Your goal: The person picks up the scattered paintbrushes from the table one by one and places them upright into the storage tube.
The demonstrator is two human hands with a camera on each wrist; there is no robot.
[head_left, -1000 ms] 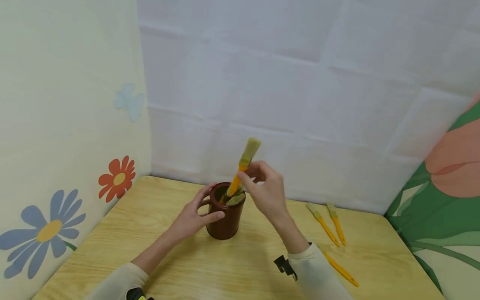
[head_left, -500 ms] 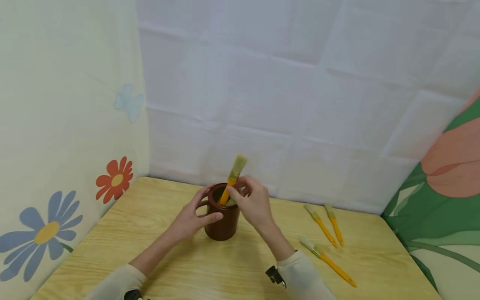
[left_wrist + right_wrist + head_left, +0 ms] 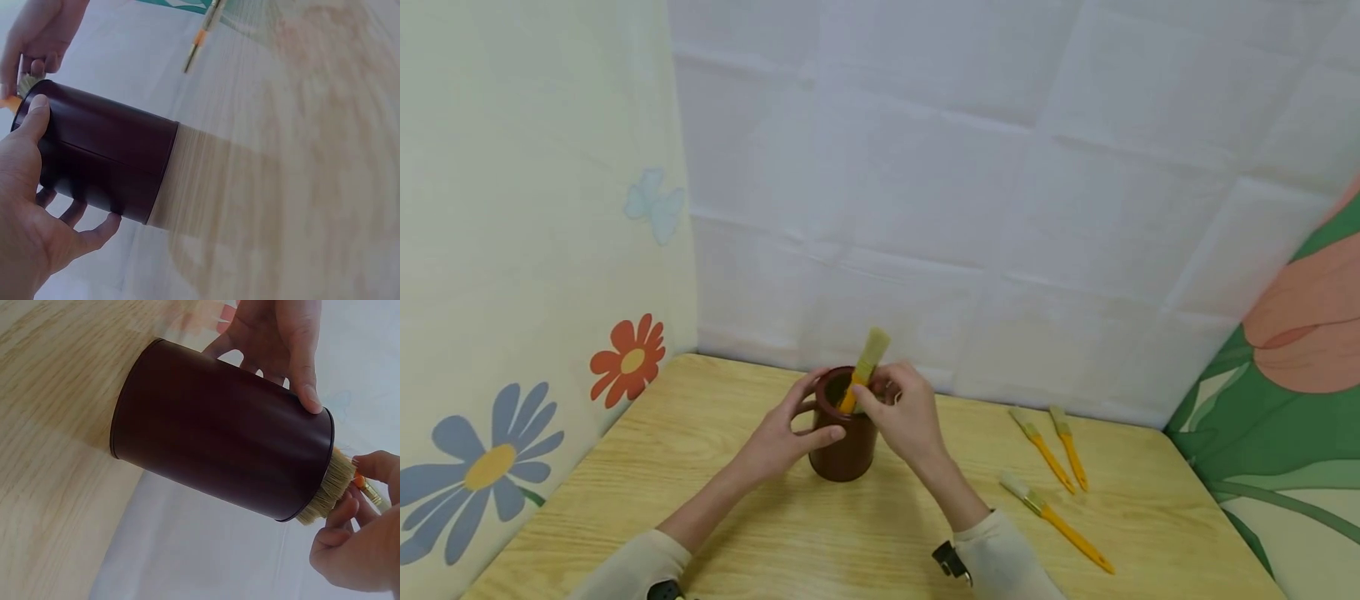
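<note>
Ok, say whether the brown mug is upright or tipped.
Upright: in the head view, the brown mug stands on the table with its opening upward.

The sleeves [image 3: 1009, 558] are cream, the wrist straps [image 3: 952, 561] black.

Pale yellow, wood-grained surface [image 3: 827, 546], bearing an upright dark brown mug [image 3: 842, 454]. Right of it, near the back edge, two yellow-handled brushes [image 3: 1047, 452] lying side by side; nearer the front, a third brush [image 3: 1062, 525], slanted, bristles toward the mug.

1 mug [image 3: 841, 450], 3 loose brushes [image 3: 1051, 515], 1 held brush [image 3: 871, 353], other bristles [image 3: 329, 490] uncountable, 1 table [image 3: 820, 542]
</note>
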